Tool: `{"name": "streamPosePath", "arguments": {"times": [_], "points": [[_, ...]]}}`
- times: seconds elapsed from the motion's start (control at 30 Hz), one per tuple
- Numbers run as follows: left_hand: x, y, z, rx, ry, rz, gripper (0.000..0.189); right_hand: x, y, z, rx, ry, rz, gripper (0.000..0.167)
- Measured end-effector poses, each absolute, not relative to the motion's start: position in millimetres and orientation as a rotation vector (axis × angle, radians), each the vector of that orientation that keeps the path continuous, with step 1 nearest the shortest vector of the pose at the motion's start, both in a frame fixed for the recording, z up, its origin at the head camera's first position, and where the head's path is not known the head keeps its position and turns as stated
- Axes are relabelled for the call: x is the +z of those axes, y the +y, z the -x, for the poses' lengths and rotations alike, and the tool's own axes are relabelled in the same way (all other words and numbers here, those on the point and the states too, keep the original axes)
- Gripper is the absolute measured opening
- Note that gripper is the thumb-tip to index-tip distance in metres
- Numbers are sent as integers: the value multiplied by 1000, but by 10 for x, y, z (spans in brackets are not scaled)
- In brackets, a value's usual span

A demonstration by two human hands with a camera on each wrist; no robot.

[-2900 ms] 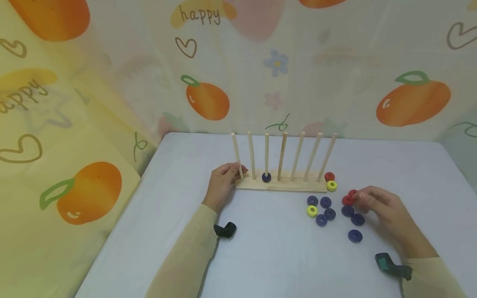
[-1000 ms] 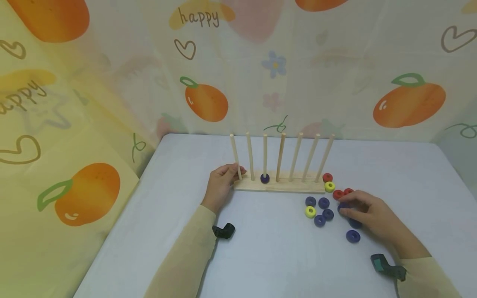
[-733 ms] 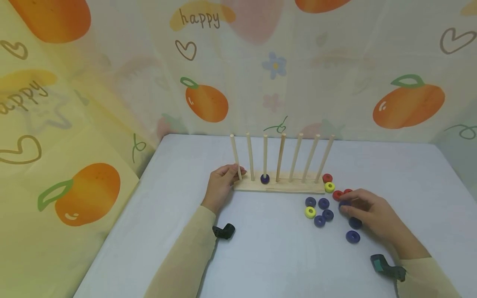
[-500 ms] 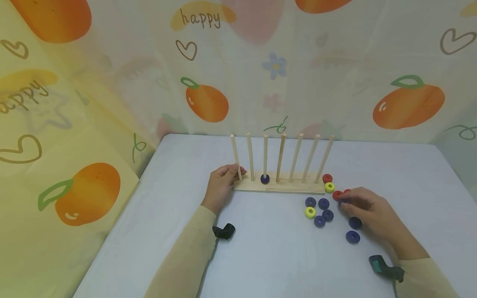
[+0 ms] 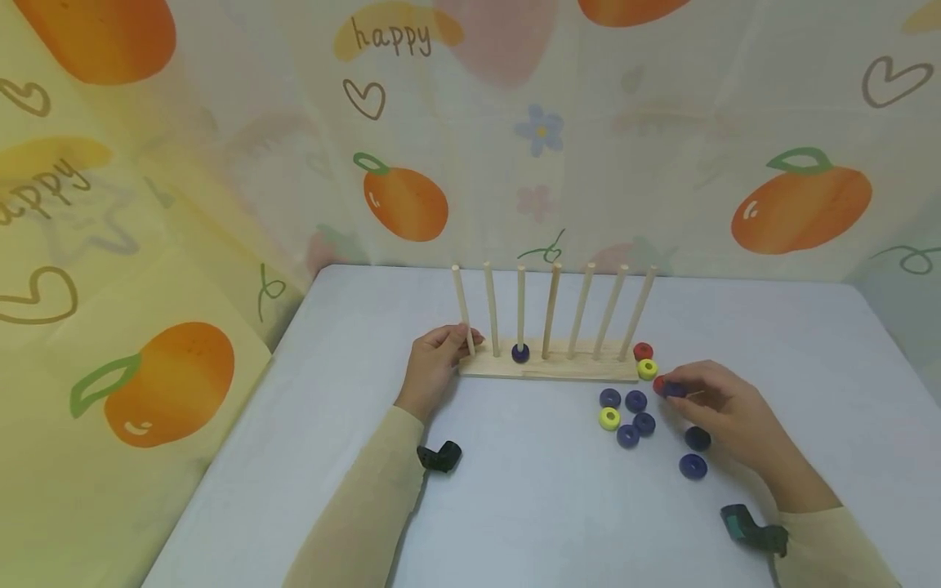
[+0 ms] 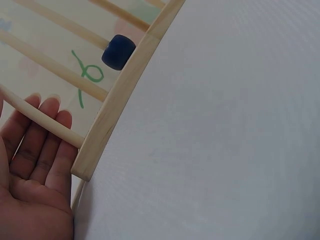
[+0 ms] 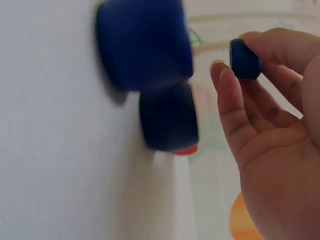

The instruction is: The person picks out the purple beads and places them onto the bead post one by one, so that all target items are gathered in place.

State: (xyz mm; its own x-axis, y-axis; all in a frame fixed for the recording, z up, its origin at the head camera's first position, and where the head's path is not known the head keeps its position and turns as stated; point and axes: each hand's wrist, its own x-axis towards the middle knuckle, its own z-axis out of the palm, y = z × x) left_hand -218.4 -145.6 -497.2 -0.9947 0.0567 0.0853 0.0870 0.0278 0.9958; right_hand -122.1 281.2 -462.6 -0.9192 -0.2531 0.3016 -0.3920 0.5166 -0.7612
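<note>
A curtained-off nook, home or studio unclear: fruit-print hangings (image 5: pixel 625 196) behind and beside a white table (image 5: pixel 559 506).

Low path, right hand (image 5: pixel 735 416) to rack (image 5: pixel 581 367): yellow bead (image 5: pixel 647 369) in the way. Pegs (image 5: pixel 551 310) bar sideways passage along it; free room over their tips.

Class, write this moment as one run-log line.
right hand: pinches blue bead | left hand: around leftmost peg | third-from-left peg: threaded blue bead at base
</note>
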Motion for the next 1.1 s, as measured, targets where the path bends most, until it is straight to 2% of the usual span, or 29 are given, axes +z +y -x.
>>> {"name": "streamPosePath", "arguments": {"times": [0.4,0.67,0.93,1.0,1.1], "points": [[-4986,-1444,2163,-2164,-2232,143,41,-4384,2648,1138,1317,-2401,-679,50],[-4981,-1446,2160,-2162,-2237,148,43,-4221,2538,1042,1260,-2408,-678,53],[-4967,-1445,2179,-2172,-2224,153,44,-4020,2423,1043,1242,-2326,-830,59],[-4964,-1444,2184,-2178,-2218,153,44,-3985,2395,1050,1270,-2316,-848,53],[-4959,-1442,2184,-2187,-2211,149,43,-3933,2350,1066,1283,-2302,-863,31]]}}
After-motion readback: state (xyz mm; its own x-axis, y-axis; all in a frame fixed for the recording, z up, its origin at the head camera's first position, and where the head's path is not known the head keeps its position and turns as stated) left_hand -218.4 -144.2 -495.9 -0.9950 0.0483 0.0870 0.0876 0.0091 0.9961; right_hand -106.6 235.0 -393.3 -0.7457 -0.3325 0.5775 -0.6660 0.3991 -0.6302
